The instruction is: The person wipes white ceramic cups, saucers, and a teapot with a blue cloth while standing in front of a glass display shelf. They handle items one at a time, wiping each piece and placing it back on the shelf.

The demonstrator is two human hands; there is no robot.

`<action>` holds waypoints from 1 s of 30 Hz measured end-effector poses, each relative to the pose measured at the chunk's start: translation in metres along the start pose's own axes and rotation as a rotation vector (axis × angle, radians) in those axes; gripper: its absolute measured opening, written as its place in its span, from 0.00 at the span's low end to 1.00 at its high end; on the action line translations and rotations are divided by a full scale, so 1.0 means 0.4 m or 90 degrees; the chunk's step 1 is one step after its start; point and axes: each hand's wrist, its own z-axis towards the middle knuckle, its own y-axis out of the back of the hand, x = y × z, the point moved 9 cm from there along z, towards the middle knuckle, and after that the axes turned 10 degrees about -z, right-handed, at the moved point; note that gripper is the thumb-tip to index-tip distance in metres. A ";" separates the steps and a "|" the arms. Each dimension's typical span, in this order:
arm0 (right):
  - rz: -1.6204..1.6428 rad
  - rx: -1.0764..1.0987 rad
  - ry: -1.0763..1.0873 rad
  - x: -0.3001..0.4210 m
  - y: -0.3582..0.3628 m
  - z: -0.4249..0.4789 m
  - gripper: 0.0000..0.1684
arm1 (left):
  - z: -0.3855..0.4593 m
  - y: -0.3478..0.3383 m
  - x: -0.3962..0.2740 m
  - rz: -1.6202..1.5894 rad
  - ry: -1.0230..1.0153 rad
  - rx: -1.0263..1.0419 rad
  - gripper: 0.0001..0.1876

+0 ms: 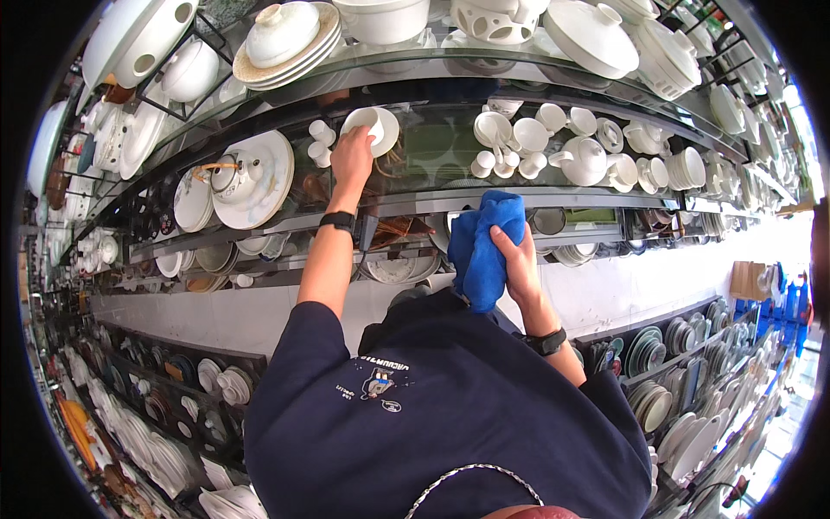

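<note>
My left hand [354,154] reaches onto a glass shelf [428,172] and grips the near rim of a white ceramic cup or bowl [358,119]. That piece sits at the left side of a white plate [389,133]; whether it rests on the plate is hard to tell. Two small white shakers or cups [320,143] stand just left of my fingers. In front of my chest, my right hand [521,256] holds a bunched blue cloth [485,250], thumb across its near side. The cloth hangs before the shelf's front edge and hides part of the lower shelf.
White cups [532,134] and a teapot [583,161] crowd the same shelf to the right. Leftward stand large plates [269,181] and a cane-handled teapot [235,176]. Lidded tureens [591,37] line the shelf above. Behind me, more racks hold stacked dishes [648,350].
</note>
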 end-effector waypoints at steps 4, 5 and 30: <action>0.083 -0.027 0.041 0.036 -0.027 -0.017 0.28 | -0.049 0.092 -0.046 -0.235 0.131 -0.076 0.12; 0.109 -0.036 0.059 0.046 -0.036 -0.018 0.28 | -0.078 0.096 -0.045 -0.323 0.163 -0.087 0.11; 0.214 0.258 0.048 0.000 -0.042 -0.043 0.60 | -0.402 0.066 -0.537 -1.125 0.456 0.468 0.08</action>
